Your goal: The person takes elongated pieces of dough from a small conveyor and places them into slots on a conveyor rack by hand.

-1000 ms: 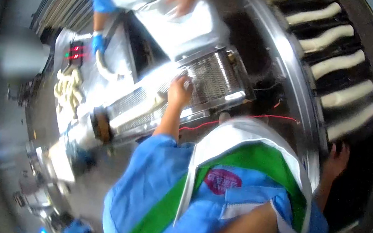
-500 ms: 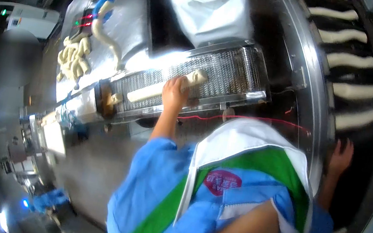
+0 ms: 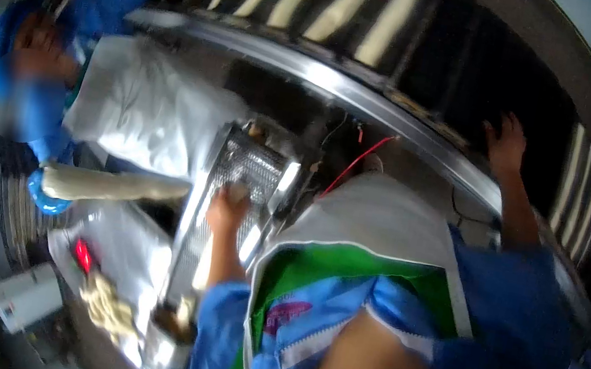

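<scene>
My left hand (image 3: pixel 227 212) is closed around a pale dough roll (image 3: pixel 203 267) that lies along the metal mesh belt (image 3: pixel 237 159). One end of the roll shows just past my fingers; motion blurs the details. Over the dark trays (image 3: pixel 460 63) on the curved conveyor, my right hand (image 3: pixel 507 146) is stretched out, fingers apart and holding nothing. Several long dough strips (image 3: pixel 345 5) lie in the trays at the top, and more strips (image 3: pixel 575 184) are to the right of my right hand.
A co-worker in a white apron (image 3: pixel 145 104) stands at the left, a blue-gloved hand (image 3: pixel 47 194) holding a long dough strip (image 3: pixel 107 186). Their other arm reaches over the trays. A dough pile (image 3: pixel 109 306) is beside the belt. The conveyor's metal rail (image 3: pixel 322 73) curves across.
My view has turned, so the mesh belt now runs more up and down. My right hand has come over the dark trays. My left hand stays at the dough roll.
</scene>
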Motion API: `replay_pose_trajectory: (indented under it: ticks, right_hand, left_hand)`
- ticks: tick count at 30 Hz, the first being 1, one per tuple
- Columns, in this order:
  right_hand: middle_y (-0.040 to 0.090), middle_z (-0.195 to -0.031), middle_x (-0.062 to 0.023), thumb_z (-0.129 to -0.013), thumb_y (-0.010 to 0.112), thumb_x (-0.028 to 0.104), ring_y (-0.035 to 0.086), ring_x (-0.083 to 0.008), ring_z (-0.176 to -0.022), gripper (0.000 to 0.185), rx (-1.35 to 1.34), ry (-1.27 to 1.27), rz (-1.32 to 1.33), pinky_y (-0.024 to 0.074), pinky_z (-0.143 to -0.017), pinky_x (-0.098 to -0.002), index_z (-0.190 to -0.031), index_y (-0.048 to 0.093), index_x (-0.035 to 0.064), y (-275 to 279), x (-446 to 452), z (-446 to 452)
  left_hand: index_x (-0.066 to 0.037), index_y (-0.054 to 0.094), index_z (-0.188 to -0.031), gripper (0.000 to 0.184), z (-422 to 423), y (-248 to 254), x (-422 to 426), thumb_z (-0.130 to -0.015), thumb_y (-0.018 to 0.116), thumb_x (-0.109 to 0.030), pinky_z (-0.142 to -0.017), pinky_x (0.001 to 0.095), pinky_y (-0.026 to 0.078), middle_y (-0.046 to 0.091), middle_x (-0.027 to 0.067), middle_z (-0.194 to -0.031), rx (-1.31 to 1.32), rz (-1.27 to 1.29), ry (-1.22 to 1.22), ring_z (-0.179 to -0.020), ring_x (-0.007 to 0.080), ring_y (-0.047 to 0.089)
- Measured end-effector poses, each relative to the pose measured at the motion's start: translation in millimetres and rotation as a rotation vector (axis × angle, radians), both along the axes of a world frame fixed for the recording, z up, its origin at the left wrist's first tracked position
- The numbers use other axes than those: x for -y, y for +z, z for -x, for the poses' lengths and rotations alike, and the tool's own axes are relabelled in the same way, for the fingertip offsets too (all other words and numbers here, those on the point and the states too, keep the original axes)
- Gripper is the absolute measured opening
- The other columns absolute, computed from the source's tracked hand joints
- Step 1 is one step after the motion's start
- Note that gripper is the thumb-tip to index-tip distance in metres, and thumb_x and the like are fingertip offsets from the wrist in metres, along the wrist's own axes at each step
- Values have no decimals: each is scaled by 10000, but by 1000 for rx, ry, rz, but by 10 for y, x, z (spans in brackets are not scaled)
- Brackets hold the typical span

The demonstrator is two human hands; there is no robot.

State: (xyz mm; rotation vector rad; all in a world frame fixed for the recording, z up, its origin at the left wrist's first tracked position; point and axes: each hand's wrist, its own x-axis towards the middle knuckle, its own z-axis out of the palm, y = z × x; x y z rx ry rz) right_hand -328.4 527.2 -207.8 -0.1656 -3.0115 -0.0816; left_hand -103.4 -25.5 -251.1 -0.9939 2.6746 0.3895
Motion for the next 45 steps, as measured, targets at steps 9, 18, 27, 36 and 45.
replay_pose_trajectory:
  ticks: [9,18,27,36,45]
  right_hand:
    - [405,-1354,-109,-843,606,405,367,-307,-1268,480,69,139,71,266,-1046,-496,-1182,553,70,69,-23,-164]
    - [435,-1326,-130,-807,664,325,407,-316,-1229,405,-32,321,360,304,-1018,-479,-1106,592,61,319,-56,68]
    - [558,-1173,-101,-796,673,269,520,-303,-1080,355,-170,397,573,396,-942,-407,-1083,594,76,324,-26,281]
    - [590,-948,-117,-809,630,207,561,-321,-926,191,-65,604,699,465,-798,-396,-925,595,59,665,668,1287]
    - [589,-823,-108,-798,607,372,576,-291,-852,297,323,855,337,376,-965,-461,-804,622,76,506,965,946]
  left_hand:
    - [2,584,-1089,415,80,1925,-78,-773,679,-250,-763,349,545,625,142,-999,-979,43,70,-841,207,619]
    - [87,478,-1129,512,1386,3480,-701,-782,588,-274,-924,455,439,578,186,-1032,-1799,-943,-126,-976,274,574]
    - [-32,526,-1071,455,2892,2103,-2532,-655,697,34,-745,330,468,576,104,-974,-966,-546,-792,-850,213,565]
    - [-130,604,-952,205,3188,1061,-2579,-775,537,-51,-668,404,506,596,96,-860,-533,-135,-1040,-810,287,618]
    - [-169,671,-953,253,3547,1240,-2303,-723,682,-274,-773,412,501,627,50,-1009,-67,-135,-774,-877,283,624]
